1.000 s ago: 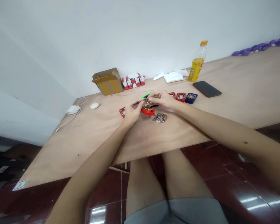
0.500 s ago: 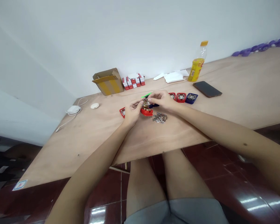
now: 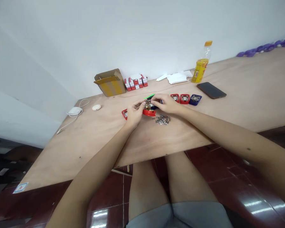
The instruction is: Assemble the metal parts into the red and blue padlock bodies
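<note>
Both hands meet over the middle of the wooden table. My left hand pinches a small brass-coloured metal part from the left. My right hand pinches the same part from the right, fingers closed on it. Just under the part sits a red plastic piece. A pile of small silver metal parts lies on the table right below my right hand. A green object peeks out behind the fingers.
Two red cases and a blue one stand right of my hands, another red case left. Behind are a cardboard box, small red-white boxes, papers, a yellow bottle, a phone and a white charger.
Both hands have shifted slightly away from me with the brass part, and the red piece now lies a little farther back. Nothing else has moved.
</note>
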Available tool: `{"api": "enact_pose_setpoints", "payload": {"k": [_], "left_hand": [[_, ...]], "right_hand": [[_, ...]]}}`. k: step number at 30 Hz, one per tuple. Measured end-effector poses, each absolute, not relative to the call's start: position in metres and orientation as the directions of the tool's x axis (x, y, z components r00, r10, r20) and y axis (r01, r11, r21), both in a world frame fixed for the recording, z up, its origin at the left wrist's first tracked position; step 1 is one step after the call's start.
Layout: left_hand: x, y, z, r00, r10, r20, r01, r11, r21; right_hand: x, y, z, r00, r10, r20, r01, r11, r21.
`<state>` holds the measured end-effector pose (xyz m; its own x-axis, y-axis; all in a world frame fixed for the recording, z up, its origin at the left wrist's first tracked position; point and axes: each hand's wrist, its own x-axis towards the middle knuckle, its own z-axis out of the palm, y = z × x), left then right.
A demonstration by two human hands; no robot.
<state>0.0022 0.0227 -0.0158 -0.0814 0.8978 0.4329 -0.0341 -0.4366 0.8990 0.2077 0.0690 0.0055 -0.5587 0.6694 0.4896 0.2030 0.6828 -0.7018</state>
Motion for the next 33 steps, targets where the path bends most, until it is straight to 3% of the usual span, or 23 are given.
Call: {"api": "enact_pose_setpoints", "payload": {"k": [6, 11, 17, 22, 33], "left_hand": [[-0.004, 0.028, -0.018, -0.154, 0.897, 0.414, -0.042, -0.425, 0.904], [-0.006, 0.029, -0.018, -0.155, 0.909, 0.388, -0.033, -0.397, 0.917], [-0.005, 0.028, -0.018, -0.129, 0.916, 0.38, -0.018, -0.385, 0.923], [-0.005, 0.027, -0.018, -0.125, 0.916, 0.381, -0.01, -0.386, 0.923], [-0.004, 0.026, -0.018, -0.12, 0.917, 0.381, -0.038, -0.387, 0.921]], "right_hand": [[0.217, 0.079, 0.009, -0.691, 0.526, 0.495, 0.239, 0.813, -0.531], [0.238, 0.093, 0.016, -0.861, 0.413, 0.296, 0.322, 0.894, -0.31], [0.251, 0.095, 0.022, -0.823, 0.521, 0.226, 0.442, 0.837, -0.321], [0.246, 0.099, 0.017, -0.838, 0.515, 0.181, 0.453, 0.841, -0.295], [0.243, 0.096, 0.013, -0.858, 0.46, 0.23, 0.39, 0.873, -0.292]]}}
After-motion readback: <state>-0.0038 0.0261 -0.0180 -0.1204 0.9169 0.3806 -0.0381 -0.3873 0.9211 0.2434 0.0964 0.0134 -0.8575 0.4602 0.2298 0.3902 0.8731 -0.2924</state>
